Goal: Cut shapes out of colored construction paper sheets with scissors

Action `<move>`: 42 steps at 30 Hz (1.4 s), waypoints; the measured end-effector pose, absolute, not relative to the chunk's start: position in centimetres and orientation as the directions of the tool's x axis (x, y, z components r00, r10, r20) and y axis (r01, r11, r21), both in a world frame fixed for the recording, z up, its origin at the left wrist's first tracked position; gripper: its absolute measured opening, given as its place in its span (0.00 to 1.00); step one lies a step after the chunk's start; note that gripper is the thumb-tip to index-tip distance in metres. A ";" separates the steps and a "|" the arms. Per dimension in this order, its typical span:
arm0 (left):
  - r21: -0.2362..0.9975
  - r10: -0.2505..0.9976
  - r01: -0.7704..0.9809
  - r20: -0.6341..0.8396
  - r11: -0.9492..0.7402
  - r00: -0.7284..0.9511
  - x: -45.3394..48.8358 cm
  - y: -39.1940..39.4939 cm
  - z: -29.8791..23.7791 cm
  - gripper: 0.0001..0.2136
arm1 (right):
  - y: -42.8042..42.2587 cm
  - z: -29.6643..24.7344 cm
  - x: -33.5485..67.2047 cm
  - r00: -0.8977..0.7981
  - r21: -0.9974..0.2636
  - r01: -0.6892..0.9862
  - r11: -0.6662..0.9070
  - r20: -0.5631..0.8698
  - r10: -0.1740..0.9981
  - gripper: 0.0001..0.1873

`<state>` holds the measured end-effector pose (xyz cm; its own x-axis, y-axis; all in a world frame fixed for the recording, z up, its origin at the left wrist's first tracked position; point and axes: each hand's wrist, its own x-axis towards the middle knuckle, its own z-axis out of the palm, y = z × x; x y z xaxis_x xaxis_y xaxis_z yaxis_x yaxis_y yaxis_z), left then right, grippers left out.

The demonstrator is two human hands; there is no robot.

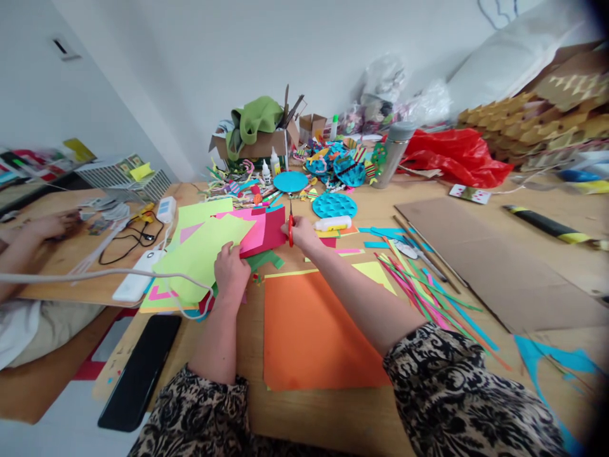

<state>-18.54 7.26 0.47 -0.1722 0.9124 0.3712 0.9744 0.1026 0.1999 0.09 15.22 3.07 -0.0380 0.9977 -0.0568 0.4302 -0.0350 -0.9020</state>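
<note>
Red-handled scissors [291,230] are in my right hand [303,233], their blades pointing away from me. They stand at the right edge of a dark red sheet of paper [273,231], which lies with a bright pink sheet [252,236]. My left hand [231,268] is closed at the edge of a yellow-green sheet of paper [200,254], its fingers curled over; the underside of this grip is hidden. Green paper scraps [266,259] lie between my hands. Below my right forearm is an orange sheet [309,330]. A white glue bottle [333,223] lies just right of my right hand.
Blue paper circles [290,181], a grey tumbler [394,155] and a craft box [257,149] stand at the back. Coloured strips [428,292] and cardboard [495,260] lie right. A phone [140,371], power strip [137,277] and cable are left, near another person's hand [59,223].
</note>
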 end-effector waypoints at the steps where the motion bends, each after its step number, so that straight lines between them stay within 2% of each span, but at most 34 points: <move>1: 0.199 0.914 0.974 0.367 0.104 -0.172 -18.5 7.2 0.5 0.19 | 15.1 3.1 0.1 -0.044 -0.897 0.441 -0.028 -0.053 0.998 0.08; 11: 0.203 0.921 0.968 0.331 0.144 -0.207 -18.9 7.3 1.3 0.21 | 14.8 2.8 -0.4 -0.092 -0.799 0.601 0.018 -0.047 0.995 0.06; 17: 0.191 0.969 0.968 0.152 0.163 -0.193 -21.4 6.7 0.9 0.30 | 14.7 2.4 -0.5 -0.089 -0.715 0.700 0.009 -0.074 0.993 0.06; 20: 0.234 0.964 0.960 0.177 0.154 -0.197 -21.9 6.6 1.1 0.26 | 14.6 2.0 -0.6 -0.076 -0.689 0.725 0.006 -0.072 0.995 0.09; 26: 0.291 0.925 0.927 0.222 0.238 -0.307 -22.5 6.8 2.4 0.21 | 14.4 2.3 -1.0 -0.058 -0.684 0.729 0.021 -0.031 0.998 0.12; 29: 0.318 0.945 0.937 0.235 0.145 -0.226 -22.6 6.8 2.5 0.27 | 14.4 3.2 -1.4 -0.090 -0.698 0.714 0.048 -0.024 0.996 0.11; 33: 0.228 0.987 0.972 0.157 -0.056 0.020 -22.1 6.4 2.4 0.42 | 14.6 3.7 -2.0 -0.153 -0.708 0.701 0.084 -0.035 0.988 0.09; 37: 0.180 0.993 0.981 0.101 -0.076 0.059 -21.9 5.2 3.2 0.42 | 14.0 3.6 -1.9 -0.136 -0.661 0.743 0.103 0.001 0.991 0.09; 42: 0.132 0.998 0.990 0.022 -0.054 0.051 -23.0 2.2 4.4 0.37 | 11.6 4.2 -1.5 -0.156 -0.581 0.778 0.239 0.189 0.969 0.12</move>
